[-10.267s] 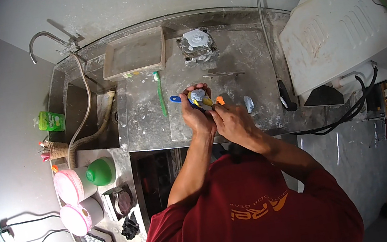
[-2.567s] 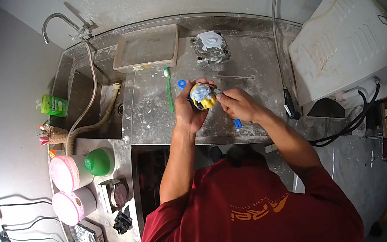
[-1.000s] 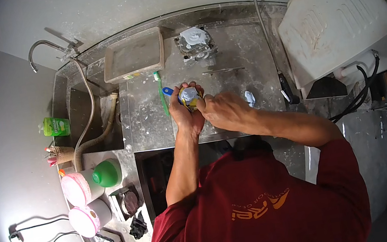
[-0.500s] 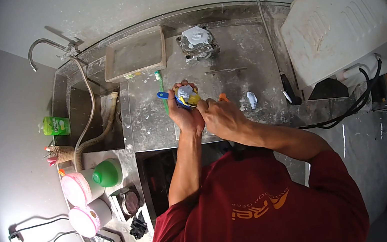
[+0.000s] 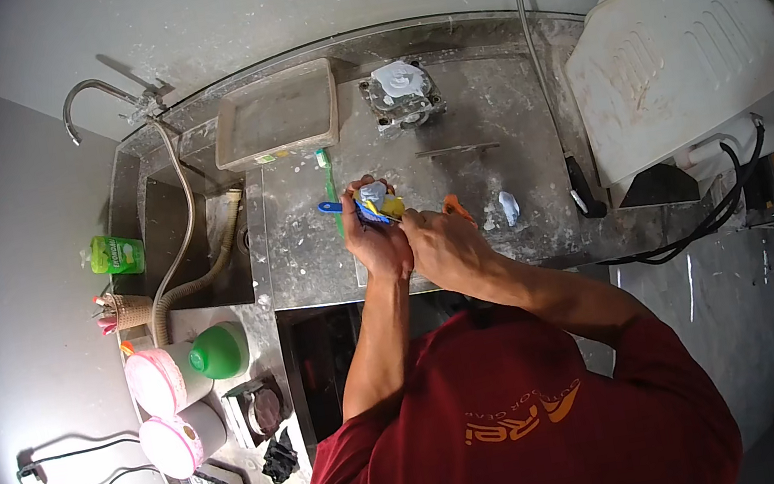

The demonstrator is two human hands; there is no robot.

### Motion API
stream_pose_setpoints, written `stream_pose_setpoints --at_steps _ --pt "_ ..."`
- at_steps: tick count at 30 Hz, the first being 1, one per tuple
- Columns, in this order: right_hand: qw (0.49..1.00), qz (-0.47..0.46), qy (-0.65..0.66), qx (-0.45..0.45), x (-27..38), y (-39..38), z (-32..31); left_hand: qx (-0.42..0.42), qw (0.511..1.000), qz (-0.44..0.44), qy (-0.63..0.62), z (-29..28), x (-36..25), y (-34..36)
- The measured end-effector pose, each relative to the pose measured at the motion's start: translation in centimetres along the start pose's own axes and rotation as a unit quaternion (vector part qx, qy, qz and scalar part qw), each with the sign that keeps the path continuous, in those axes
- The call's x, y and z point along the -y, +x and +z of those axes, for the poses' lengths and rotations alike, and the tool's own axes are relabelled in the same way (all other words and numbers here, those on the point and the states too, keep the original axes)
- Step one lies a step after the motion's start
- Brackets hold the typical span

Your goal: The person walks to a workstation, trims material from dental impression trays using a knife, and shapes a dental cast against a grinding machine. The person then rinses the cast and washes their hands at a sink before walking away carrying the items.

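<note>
My left hand [image 5: 373, 241] is closed around a blue-handled cup-like piece [image 5: 332, 207] filled with yellow material [image 5: 393, 208] and topped by a pale blue-white paste [image 5: 373, 193]. My right hand [image 5: 448, 250] meets it at the right side, fingers curled on a slim tool at the yellow material's edge, mostly hidden by the fingers. An orange object [image 5: 457, 209] lies just beyond the right hand. Farther right is a small pale lump [image 5: 509, 208]. A green toothbrush [image 5: 326, 169] lies on the worktop behind my left hand.
A shallow tray [image 5: 269, 76] and a metal flask with white paste [image 5: 403, 102] stand at the back. The sink with hoses [image 5: 174, 205] is left, above pink-lidded tubs [image 5: 154, 380] and a green bowl [image 5: 212, 352]. A white machine [image 5: 673, 65] fills the right, with black cables below.
Both hands stay together on the filled piece, shifted slightly down since half a second ago. Its angle has varied over the last seconds, and more of the orange object now shows.
</note>
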State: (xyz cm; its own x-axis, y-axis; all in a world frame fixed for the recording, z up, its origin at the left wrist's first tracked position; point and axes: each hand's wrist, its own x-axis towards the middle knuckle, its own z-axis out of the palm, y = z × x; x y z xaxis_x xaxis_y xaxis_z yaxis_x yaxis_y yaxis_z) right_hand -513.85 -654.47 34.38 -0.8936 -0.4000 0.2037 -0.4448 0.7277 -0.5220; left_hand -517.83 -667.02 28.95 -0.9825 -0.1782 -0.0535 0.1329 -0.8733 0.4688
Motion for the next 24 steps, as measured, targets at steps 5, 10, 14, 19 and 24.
stream_pose_setpoints --at_steps 5,10,14,19,24 --pt "0.997 0.008 0.078 0.029 -0.8 0.0 0.2 0.029 0.999 0.021 -0.002 0.3 0.0 0.0" --pt "0.997 -0.052 0.048 0.038 -1.6 0.2 -1.2 0.092 0.995 -0.017 -0.016 1.2 -0.6 -0.1" --pt "0.998 -0.038 -0.011 0.058 -1.0 0.0 -2.7 0.04 0.991 -0.102 -0.077 1.8 -1.3 -0.5" --pt "0.996 -0.059 -0.052 0.03 -0.8 0.2 -4.8 -0.097 0.967 -0.208 -0.111 2.1 -2.1 -0.4" --pt "0.995 -0.06 -0.065 0.037 -1.5 1.1 -5.6 -0.092 0.971 -0.205 -0.08 1.8 -1.8 -0.3"
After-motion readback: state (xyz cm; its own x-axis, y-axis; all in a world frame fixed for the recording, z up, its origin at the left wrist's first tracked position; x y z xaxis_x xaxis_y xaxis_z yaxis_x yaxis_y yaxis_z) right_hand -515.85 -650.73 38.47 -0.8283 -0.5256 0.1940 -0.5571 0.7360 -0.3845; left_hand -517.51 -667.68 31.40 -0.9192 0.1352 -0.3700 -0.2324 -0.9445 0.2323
